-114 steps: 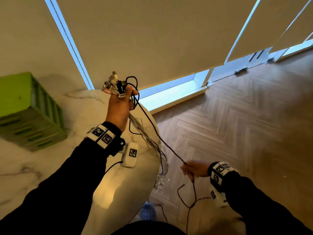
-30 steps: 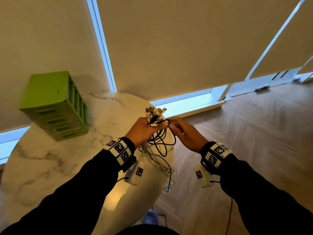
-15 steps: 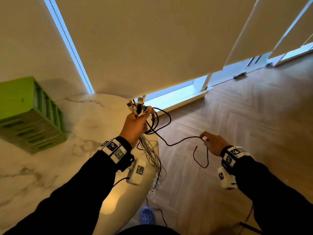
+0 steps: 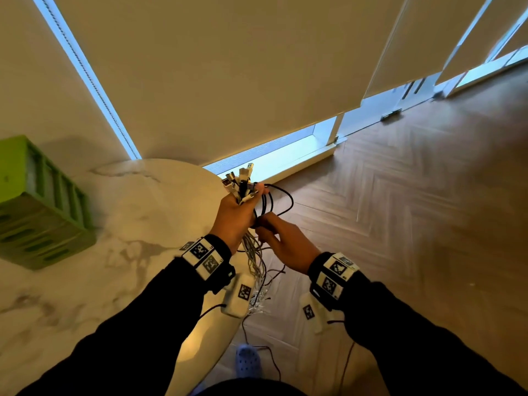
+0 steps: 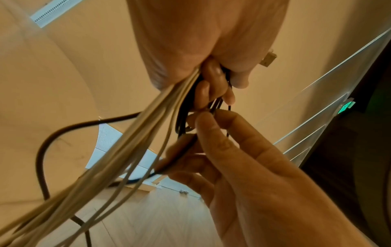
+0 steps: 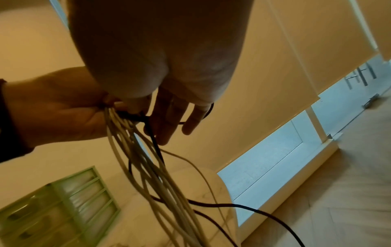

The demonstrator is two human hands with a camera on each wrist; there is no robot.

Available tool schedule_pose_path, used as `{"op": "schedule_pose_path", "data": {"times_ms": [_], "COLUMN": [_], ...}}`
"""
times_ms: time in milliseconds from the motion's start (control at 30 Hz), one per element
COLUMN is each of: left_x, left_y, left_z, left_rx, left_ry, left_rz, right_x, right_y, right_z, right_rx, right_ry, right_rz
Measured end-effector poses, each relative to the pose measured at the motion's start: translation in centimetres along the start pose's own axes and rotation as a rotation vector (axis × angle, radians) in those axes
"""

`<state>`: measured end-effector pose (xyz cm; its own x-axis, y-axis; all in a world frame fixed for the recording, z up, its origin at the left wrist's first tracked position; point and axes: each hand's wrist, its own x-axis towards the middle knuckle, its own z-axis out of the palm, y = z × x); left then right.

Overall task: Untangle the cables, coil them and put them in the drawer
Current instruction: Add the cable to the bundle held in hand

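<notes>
My left hand (image 4: 236, 213) is raised over the table's edge and grips a bundle of cables, with their plugs (image 4: 240, 180) sticking up above the fist. Loops of a black cable (image 4: 278, 199) hang from that fist on its right side. White cables (image 4: 256, 264) trail down from it past the table edge. My right hand (image 4: 285, 242) is pressed up against the left one from below. In the left wrist view, the right hand's (image 5: 243, 158) thumb and forefinger pinch the black cable (image 5: 182, 127) just under the left hand's (image 5: 211, 80) curled fingers. The green drawer unit (image 4: 40, 207) stands at the table's far left.
A round marble table (image 4: 128, 224) is under my left arm. Wooden floor (image 4: 400, 224) lies to the right. Blinds and a low window sill (image 4: 285, 158) run behind. A blue shoe (image 4: 248, 361) and thin black wires are on the floor below.
My right hand, which was out to the right drawing the black cable, has come back against my left hand. The black cable now hangs in loops at the left fist.
</notes>
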<state>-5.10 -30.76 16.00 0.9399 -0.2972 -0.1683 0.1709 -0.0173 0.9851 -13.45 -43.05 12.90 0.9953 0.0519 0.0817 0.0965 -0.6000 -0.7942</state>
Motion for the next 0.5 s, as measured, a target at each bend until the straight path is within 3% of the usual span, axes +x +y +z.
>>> {"op": "schedule_pose_path", "data": {"times_ms": [133, 233, 267, 367, 433, 500], "left_x": [0.7, 1.4, 1.5, 1.6, 1.4, 1.3], "left_y": [1.0, 1.7, 1.9, 2.2, 2.4, 2.4], "left_z": [-0.6, -2.0, -2.4, -3.2, -3.3, -3.2], "left_rx": [-0.067, -0.135, -0.156, -0.187, -0.191, -0.195], "left_ry": [0.067, 0.091, 0.089, 0.067, 0.041, 0.005], "left_rz": [0.003, 0.030, 0.038, 0.035, 0.037, 0.036], "right_x": [-0.3, -0.5, -0.6, -1.4, -1.1, 0.0], "right_y": [0.2, 3.6, 5.4, 8.2, 7.6, 5.0], "right_z": [-2.7, -5.6, -6.5, -7.8, -7.2, -5.7], "right_rx": [-0.023, -0.143, -0.245, -0.514, -0.564, -0.475], "right_ry": [0.100, 0.208, 0.164, -0.236, -0.276, -0.185], "right_rz": [0.094, 0.237, 0.342, 0.723, 0.665, 0.404]}}
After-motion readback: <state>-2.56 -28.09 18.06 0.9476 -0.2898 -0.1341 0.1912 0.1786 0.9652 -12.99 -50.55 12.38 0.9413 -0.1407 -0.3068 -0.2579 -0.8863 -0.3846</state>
